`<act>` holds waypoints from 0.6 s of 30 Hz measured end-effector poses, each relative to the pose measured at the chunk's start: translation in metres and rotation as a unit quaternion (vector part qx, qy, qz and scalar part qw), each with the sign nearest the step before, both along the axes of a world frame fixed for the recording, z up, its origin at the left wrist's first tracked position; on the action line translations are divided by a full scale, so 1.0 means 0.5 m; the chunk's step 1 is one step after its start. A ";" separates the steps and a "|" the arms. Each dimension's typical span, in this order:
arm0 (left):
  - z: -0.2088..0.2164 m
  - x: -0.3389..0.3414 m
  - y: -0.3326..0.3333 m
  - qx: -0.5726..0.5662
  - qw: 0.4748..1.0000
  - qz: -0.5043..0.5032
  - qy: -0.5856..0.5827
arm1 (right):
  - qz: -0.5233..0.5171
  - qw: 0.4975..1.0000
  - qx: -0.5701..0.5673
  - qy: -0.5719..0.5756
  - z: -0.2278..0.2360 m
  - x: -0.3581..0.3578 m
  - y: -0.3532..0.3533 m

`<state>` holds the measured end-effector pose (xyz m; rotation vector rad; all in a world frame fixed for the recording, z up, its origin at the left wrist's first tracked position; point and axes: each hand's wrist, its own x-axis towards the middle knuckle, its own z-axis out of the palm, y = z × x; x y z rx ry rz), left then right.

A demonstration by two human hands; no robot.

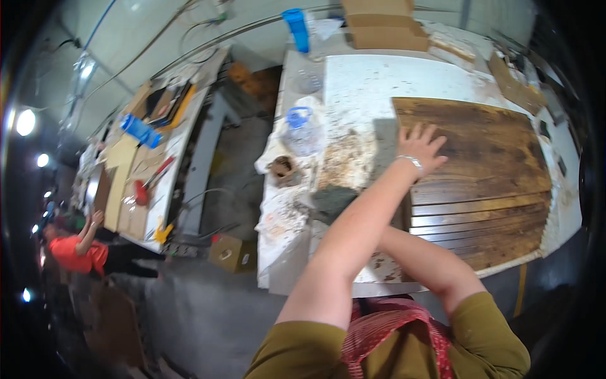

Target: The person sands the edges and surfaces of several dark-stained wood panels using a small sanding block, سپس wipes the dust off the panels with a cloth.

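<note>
My left hand lies flat with spread fingers on the left part of a dark brown wooden panel. A bracelet circles its wrist. Grooves run across the near half of the panel, which has a glossy surface. My right forearm passes beneath the left one toward a dark grey-green bundle, perhaps a cloth or a glove. The right fingers cannot be made out there. Brown stains cover the white tabletop beside the bundle.
A clear jug with a blue top and a brown-stained cup stand on the left edge. Behind are a blue bottle and a cardboard box. Another workbench and a person in orange are at left.
</note>
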<state>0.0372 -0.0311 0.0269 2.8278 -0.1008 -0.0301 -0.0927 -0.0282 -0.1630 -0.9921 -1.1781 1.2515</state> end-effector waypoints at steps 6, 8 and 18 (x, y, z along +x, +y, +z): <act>-0.018 0.006 0.006 0.074 0.996 0.002 -0.043 | -0.200 0.902 0.051 -0.380 0.105 -0.034 0.007; -0.010 0.008 0.003 0.094 0.995 0.013 -0.015 | -0.281 0.819 0.083 -0.493 0.198 -0.042 -0.059; 0.005 0.005 0.013 0.110 0.994 -0.010 0.011 | -0.346 0.864 -0.188 -0.315 0.492 0.246 -0.822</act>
